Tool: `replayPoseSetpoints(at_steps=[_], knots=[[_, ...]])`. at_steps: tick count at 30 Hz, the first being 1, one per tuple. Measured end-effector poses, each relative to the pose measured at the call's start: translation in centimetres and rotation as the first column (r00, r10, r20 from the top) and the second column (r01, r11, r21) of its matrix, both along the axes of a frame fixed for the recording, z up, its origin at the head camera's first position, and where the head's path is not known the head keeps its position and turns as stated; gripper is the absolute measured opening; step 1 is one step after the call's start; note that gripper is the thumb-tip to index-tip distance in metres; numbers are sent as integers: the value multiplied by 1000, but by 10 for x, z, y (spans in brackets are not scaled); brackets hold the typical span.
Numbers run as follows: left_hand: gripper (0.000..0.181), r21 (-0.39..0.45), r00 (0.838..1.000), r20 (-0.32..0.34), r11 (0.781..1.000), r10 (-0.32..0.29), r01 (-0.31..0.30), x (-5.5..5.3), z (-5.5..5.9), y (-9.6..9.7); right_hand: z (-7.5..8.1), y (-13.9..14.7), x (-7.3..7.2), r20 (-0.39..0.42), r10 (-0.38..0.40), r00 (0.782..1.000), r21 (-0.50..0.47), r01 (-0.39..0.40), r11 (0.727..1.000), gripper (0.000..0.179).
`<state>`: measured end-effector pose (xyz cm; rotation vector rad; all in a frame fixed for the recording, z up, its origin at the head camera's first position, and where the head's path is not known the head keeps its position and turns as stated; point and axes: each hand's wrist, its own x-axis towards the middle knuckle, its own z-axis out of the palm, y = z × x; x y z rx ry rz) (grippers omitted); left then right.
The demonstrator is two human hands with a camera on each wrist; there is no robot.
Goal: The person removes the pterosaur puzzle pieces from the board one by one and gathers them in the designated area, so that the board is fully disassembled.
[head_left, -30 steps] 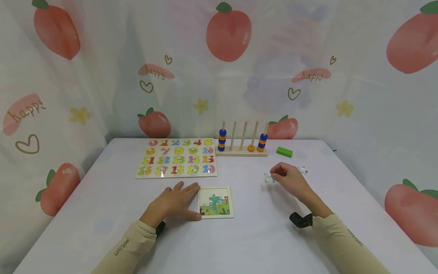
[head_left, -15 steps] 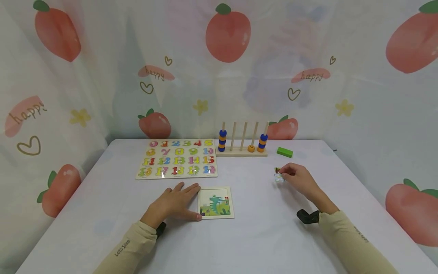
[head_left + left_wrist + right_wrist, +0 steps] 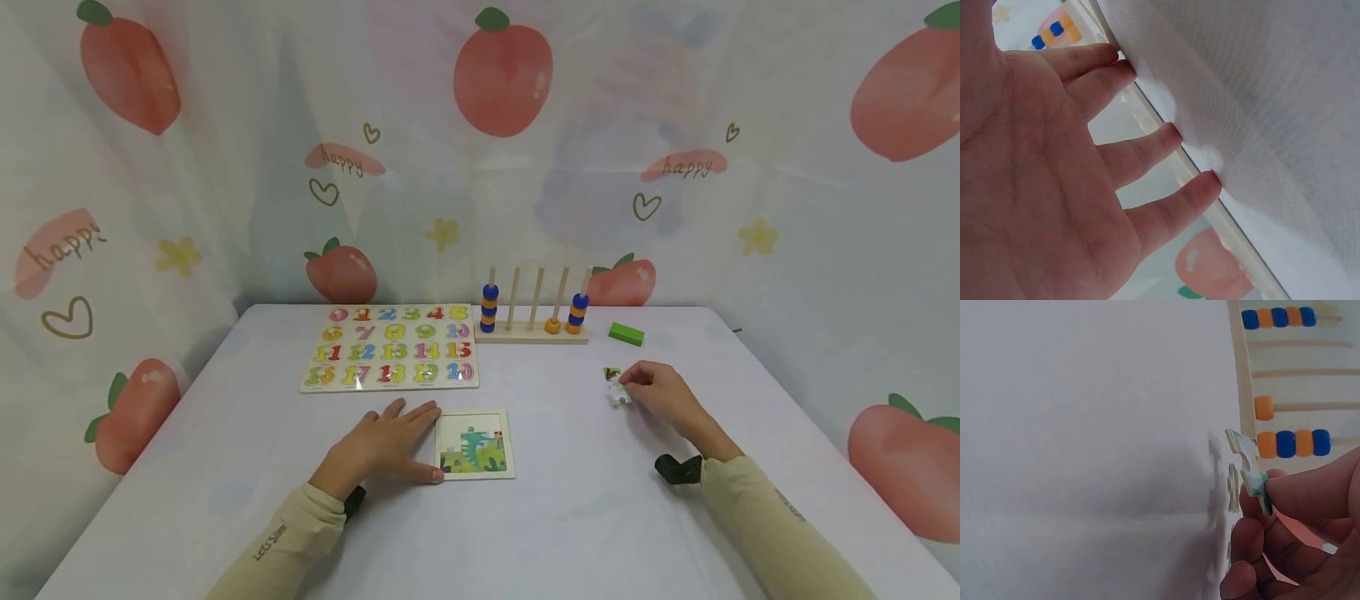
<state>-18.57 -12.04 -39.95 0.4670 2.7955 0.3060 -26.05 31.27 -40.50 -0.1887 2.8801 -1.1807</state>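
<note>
In the head view my left hand (image 3: pixel 386 446) lies on the table with fingers spread, forefinger and thumb at the left edge of a small framed jigsaw puzzle (image 3: pixel 476 444). The puzzle shows a teal dinosaur on green ground; its upper and left parts are bare. Straight fingers also fill the left wrist view. My right hand (image 3: pixel 663 398) pinches a pale jigsaw piece (image 3: pixel 1250 472) between thumb and forefinger, tilted above the table. Just beyond it lies a brown and green piece (image 3: pixel 612 374). A further piece (image 3: pixel 1230 547) is mostly hidden behind my curled fingers.
At the back left lies a number board (image 3: pixel 390 348) with figures 0 to 20. A bead rack (image 3: pixel 531 333) with upright pegs and blue and orange beads stands beside it. The green block (image 3: pixel 626 334) is right of the rack. A patterned curtain (image 3: pixel 420 108) encloses the table.
My right hand has moved rightward with the pale piece, then slightly lower, and the piece has turned. The brown and green piece has come into view; one at the right is now hidden.
</note>
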Motion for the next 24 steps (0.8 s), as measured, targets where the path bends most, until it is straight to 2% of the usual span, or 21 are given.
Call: replayPoseSetpoints(at_steps=[9,24], knots=[[102,4,1000,-3,1000,-3,3,1,1,0,-7,6,-8,2,-8,1000,29,8,1000,16],[102,0,1000,-2,1000,3,-3,0,1,0,-5,6,-13,10,-17,1000,98,16,995,15]])
